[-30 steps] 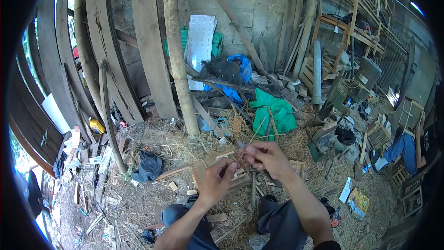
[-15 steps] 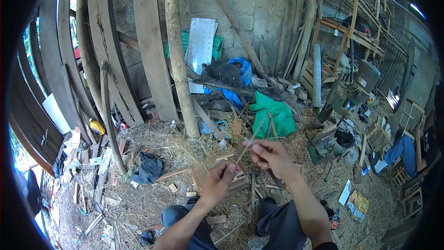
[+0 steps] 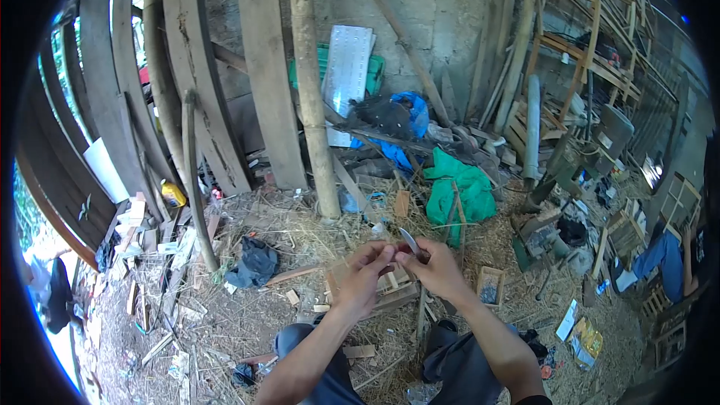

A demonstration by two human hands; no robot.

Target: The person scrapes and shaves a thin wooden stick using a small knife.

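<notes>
A short knife with a pale blade (image 3: 409,241) points up and left from my right hand (image 3: 435,270), whose fingers are wrapped round its handle. My left hand (image 3: 363,279) is pinched at the fingertips and meets the right one; whatever it holds is too small to make out. Below and behind both hands lies a wooden box frame (image 3: 396,298) with light slats, partly covered by them. A wooden-handled tool (image 3: 421,313) stands just right of that box.
Beyond my hands are a green sack (image 3: 459,193) and a wooden post (image 3: 319,120). A black plastic bag (image 3: 255,262) lies left. A small wooden tray (image 3: 490,286) sits right. Another person's leg in blue trousers (image 3: 660,264) shows at the far right.
My hands have come together, and the knife blade now points up between them. The thin straw-like strip seen earlier between them no longer shows. The view has shifted, moving the surroundings rightward.
</notes>
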